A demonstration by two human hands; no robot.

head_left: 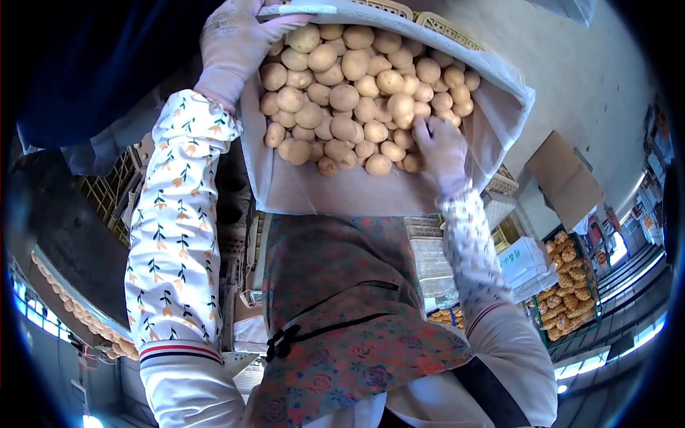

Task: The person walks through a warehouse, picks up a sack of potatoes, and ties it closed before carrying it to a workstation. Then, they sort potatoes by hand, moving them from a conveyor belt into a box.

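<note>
Many round, tan potatoes (pixel 342 96) lie heaped in a crate lined with a pale sheet (pixel 342 189), in the upper middle of the head view. My left hand (pixel 235 46), in a light glove, grips the liner's edge at the upper left, with the thumb over the rim. My right hand (pixel 442 146), also gloved, reaches in at the right side of the heap. Its fingers are curled against the potatoes; whatever they hold, if anything, is hidden. Part of the crate's yellow rim (pixel 449 32) shows behind the liner.
At the right stand an open cardboard box (pixel 564 178), a white carton (pixel 524 264) and a rack of filled net bags (pixel 567 289). A dark curved surface (pixel 64 235) lies at the left, with a row of potatoes (pixel 82 307) along its edge. A floral apron (pixel 342 307) hangs below the crate.
</note>
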